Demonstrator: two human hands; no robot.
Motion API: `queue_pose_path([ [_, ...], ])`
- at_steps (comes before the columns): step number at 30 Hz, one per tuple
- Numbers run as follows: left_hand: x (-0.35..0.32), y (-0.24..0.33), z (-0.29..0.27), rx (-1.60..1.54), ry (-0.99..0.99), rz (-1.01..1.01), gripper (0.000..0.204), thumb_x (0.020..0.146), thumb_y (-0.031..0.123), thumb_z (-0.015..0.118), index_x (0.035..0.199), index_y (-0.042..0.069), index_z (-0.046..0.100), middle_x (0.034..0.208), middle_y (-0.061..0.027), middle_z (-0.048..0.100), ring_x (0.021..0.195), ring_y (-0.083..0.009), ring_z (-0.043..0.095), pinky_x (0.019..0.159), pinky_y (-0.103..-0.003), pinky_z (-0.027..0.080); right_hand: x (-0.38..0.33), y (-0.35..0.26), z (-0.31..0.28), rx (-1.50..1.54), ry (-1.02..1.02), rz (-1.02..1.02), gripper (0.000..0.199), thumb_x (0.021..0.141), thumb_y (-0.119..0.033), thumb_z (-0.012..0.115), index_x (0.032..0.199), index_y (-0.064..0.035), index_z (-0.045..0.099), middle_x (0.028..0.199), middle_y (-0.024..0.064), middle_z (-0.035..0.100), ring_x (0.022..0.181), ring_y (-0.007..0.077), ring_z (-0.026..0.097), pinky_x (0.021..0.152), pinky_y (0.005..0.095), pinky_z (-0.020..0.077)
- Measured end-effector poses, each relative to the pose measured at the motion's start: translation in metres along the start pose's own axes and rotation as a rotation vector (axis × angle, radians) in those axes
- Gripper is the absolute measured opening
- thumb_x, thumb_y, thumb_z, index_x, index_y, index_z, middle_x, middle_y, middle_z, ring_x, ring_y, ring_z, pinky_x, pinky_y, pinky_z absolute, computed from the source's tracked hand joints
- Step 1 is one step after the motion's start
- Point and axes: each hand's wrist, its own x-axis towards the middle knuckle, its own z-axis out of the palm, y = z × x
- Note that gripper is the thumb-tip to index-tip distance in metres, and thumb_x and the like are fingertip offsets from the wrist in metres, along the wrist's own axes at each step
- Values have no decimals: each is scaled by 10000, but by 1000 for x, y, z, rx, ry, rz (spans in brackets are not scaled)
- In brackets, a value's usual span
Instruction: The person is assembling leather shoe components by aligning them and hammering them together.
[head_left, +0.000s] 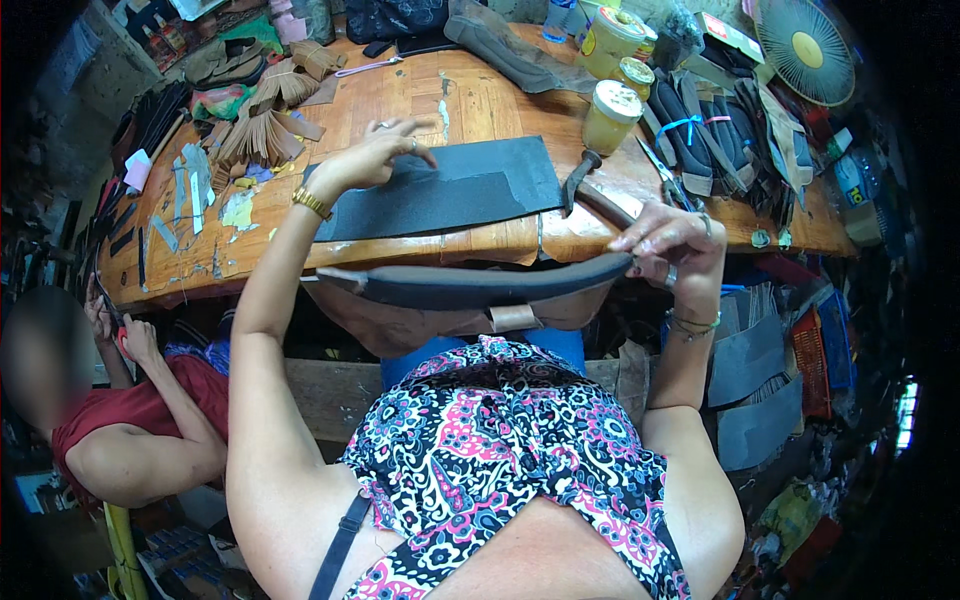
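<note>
From my remote seat, I have the long, curved, dark strip (480, 287) in the middle of my view, just off the near table edge. My right hand (675, 245), toward half past two, has its fingertips pinched on the strip's three-o'clock end. My left hand (385, 155), at eleven o'clock, has its fingers spread, gripping nothing, over the flat, dark grey rectangular sheet (520, 165); contact I cannot tell.

As I judge it, the strip's shaping is done: it looks smooth, rounded and in one piece. Its pale nine-o'clock tip looks less finished. The sheet, at twelve o'clock, bears a darker area, perhaps coating or another layer; its outline seems whole, so any cutting there remains undone. At two o'clock, dark padded pieces (690, 150) lie bundled. The dark-headed hammer (575, 183) and white-lidded glass jar of yellowish contents (612, 115) stand untouched toward one to two o'clock.
</note>
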Motion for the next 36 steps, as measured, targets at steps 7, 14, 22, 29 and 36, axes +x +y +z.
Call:
queue_pose_path([
  [7,-97,39,15,-1942,377,11,1055,909,854,353,1467,-33,473,1493,-164,529,1373,-287,503,1155,-434,384,15,58,-3,295,202,289,369,736,144,798,1069,18,699,1086,156,731,1011,242,723,898,340,598],
  [14,-141,47,60,-1548,808,-416,433,975,216,711,1328,-8,601,1234,-140,699,1133,-238,685,1006,-408,550,48,133,8,305,140,583,469,802,55,806,1247,-24,681,1072,64,726,946,110,676,819,225,557],
  [22,-143,53,63,-1835,1058,-409,293,917,-16,712,1205,-40,668,1140,-124,733,1030,-199,720,952,-325,568,48,146,-5,-60,-126,747,748,681,-12,917,1367,-83,626,959,9,654,889,93,604,852,248,499],
  [29,-122,43,61,-1652,1021,-526,262,967,120,703,1200,14,643,1060,-83,729,866,-175,736,663,-327,627,64,160,-41,-77,24,677,649,688,48,882,1286,-31,644,885,-13,634,824,79,601,709,215,495],
  [36,-112,21,67,-1593,1031,-595,232,955,117,716,1154,17,652,1048,-81,729,825,-185,736,653,-351,633,73,181,-42,-72,2,756,533,748,-33,881,1231,-47,657,836,-28,641,674,48,587,536,203,423],
])
